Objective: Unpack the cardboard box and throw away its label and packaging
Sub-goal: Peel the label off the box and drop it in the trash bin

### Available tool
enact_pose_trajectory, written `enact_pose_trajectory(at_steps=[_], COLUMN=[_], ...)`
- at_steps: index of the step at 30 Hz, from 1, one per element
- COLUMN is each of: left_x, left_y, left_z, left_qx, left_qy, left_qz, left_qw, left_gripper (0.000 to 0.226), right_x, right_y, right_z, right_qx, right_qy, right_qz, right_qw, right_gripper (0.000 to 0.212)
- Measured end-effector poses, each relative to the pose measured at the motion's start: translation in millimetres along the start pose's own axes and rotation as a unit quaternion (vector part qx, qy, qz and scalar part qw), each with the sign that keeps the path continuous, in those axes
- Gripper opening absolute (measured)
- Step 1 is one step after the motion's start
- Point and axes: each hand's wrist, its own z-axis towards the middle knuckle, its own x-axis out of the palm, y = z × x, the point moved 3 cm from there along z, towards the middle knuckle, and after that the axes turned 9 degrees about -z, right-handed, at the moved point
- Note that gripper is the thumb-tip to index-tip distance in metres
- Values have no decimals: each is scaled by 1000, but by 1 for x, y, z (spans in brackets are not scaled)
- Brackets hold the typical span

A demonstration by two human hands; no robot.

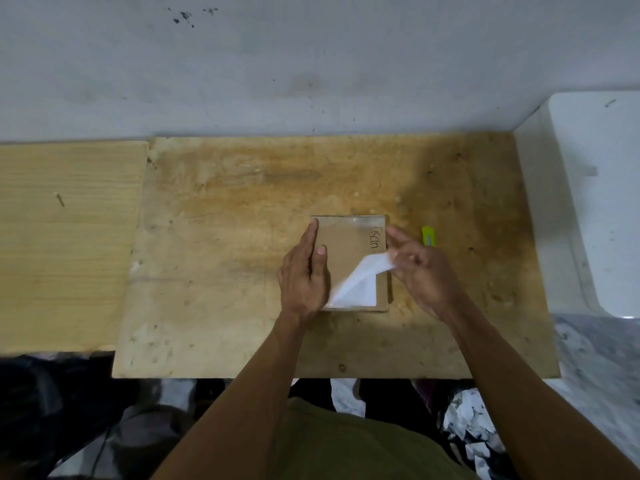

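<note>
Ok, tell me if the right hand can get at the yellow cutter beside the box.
Probably yes, once freed: the yellow cutter lies uncovered on the table just beyond the right hand, but that hand's grip now pinches the white label.

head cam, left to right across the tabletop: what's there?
Pale wooden board → left hand steadying the cardboard box → white label, partly peeled → right hand pinching the label's corner → yellow-green utility knife → white tub.
</note>
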Motion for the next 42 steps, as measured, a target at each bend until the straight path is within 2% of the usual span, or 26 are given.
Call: enact_pose_trajectory(at_steps=[2,3,6,9,12,16,19,21,22,24,26,28,31,35,38,40,42], left_x=[-7,-10,-4,1,0,-2,-10,-17,-20,-15,-3,5,7,7,14,21,26], left_y=[1,2,-3,-17,-22,-23,-39,-66,-82,-116,-140,-156,-169,-185,-198,-206,-210], left_z=[0,0,-2,-9,-9,-8,-11,-18,-21,-28,-33,-35,-35,-38,-44,-48,-52], left_qx=[-3,-5,-5,9,13,-23,-39,5,56,202,314,340,316,275,270,290,302], left_qy=[2,4,15,0,-4,11,-30,-86,-94,-59,-14,-14,-20,-5,7,14,21], left_qz=[2,1,33,64,83,117,68,17,17,67,144,185,164,140,150,160,154], left_qw=[1000,1000,999,998,996,993,996,996,994,975,938,922,934,951,951,944,941], left_gripper=[51,52,53,54,55,56,66,61,55,44,40,36,28,18,15,14,14], right_x=[-23,-37,-62,-59,-50,-42,-40,-40,-40,-37,-35,-35,-44,-64,-70,-72,-77], right_y=[2,6,15,19,18,24,41,57,64,76,85,91,101,109,117,123,130], right_z=[3,4,0,-3,-9,-21,-32,-40,-43,-50,-55,-61,-70,-80,-87,-92,-99], right_qx=[50,48,40,37,43,57,40,10,-4,-34,-57,-63,-89,-170,-285,-310,-308], right_qy=[-42,-56,-64,-101,-125,-176,-216,-227,-228,-225,-217,-197,-182,-216,-157,-112,-109], right_qz=[94,79,35,27,5,-61,-103,-148,-171,-196,-185,-161,-155,-249,-394,-447,-487], right_qw=[993,994,997,994,991,981,970,962,958,954,957,965,967,929,860,832,810], right_gripper=[20,18,32,13,18,41,39,33,31,29,29,28,26,18,26,23,19])
